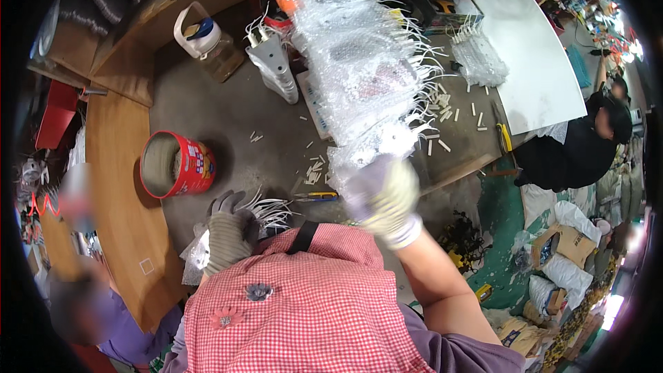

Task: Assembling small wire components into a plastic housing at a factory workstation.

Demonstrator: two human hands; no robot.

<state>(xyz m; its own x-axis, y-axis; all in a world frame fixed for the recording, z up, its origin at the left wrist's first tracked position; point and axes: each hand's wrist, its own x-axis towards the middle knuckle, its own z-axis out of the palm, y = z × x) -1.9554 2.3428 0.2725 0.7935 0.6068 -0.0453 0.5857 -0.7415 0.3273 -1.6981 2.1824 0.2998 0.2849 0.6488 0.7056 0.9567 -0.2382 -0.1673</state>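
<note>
My left hand (231, 235), in a grey knit glove, is curled over a bubble-wrapped bundle near the table's front edge. White wires (273, 211) stick out of that bundle on the right, and clear wrap (196, 255) shows at its left. My right hand (387, 199), in a pale glove, is smeared by motion at the near end of a long row of bubble-wrapped packs (366, 62). Whether its fingers grip a pack cannot be made out. Wire ends fringe the row's right side. Yellow-handled pliers (316, 197) lie between my hands.
A red bucket (197, 166) stands at left, with a clear jug (219, 55) behind it. A grey power strip (273, 65) lies beside the row. Small white tubes (442, 107) are scattered around. More pliers (506, 137) rest at right. Other people are left and right.
</note>
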